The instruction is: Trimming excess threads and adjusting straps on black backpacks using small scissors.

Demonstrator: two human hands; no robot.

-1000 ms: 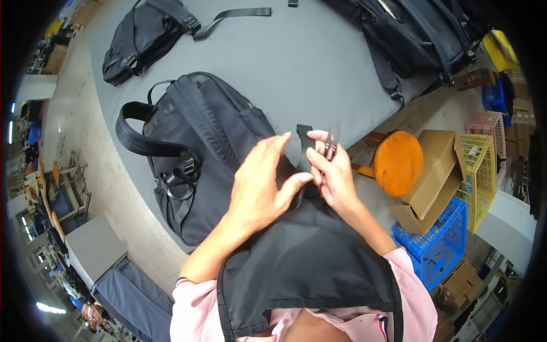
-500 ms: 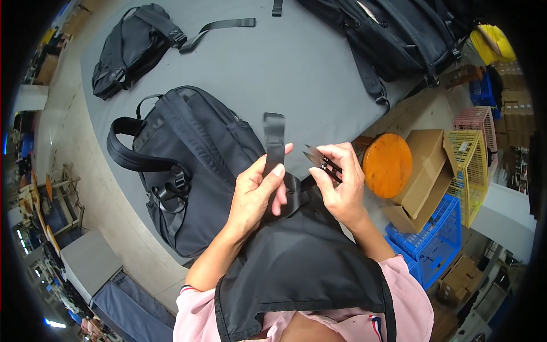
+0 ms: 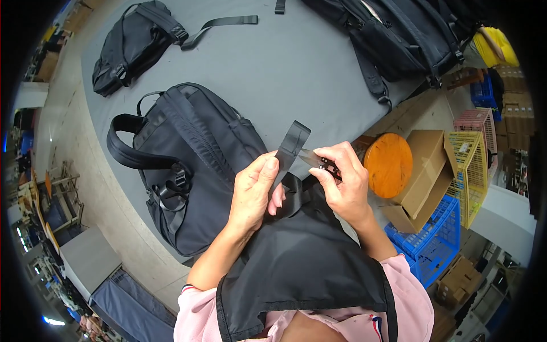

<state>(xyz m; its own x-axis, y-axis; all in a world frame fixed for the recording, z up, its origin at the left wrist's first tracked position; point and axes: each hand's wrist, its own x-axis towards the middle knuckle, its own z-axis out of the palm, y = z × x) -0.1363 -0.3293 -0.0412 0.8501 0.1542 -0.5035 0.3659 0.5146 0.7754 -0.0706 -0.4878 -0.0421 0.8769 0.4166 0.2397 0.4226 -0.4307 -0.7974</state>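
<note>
Between the thumb and fingers of my left hand (image 3: 253, 191) is a black webbing strap (image 3: 295, 138), its folded end pointing up and to the right. My right hand (image 3: 346, 185) grips small black thread snips (image 3: 326, 164), whose blade tips meet the edge of the strap just above my left thumb. The blades look close together. A black backpack (image 3: 199, 165) lies on the table left of my hands, with its padded shoulder strap (image 3: 122, 151) looped out on the far left side. Part of the strap's lower length is hidden behind my left fingers.
The grey table (image 3: 273, 74) carries a small black bag (image 3: 137, 48) at the back left and more black backpacks (image 3: 404, 40) at the back right. Right of the table stand an orange round stool (image 3: 388, 165), a cardboard box (image 3: 419, 171) and blue (image 3: 436, 245) and yellow crates (image 3: 472, 171).
The strap end has tilted to the right from upright. The snips' blades, apart from each other and away from the strap before, have come together at its edge.
</note>
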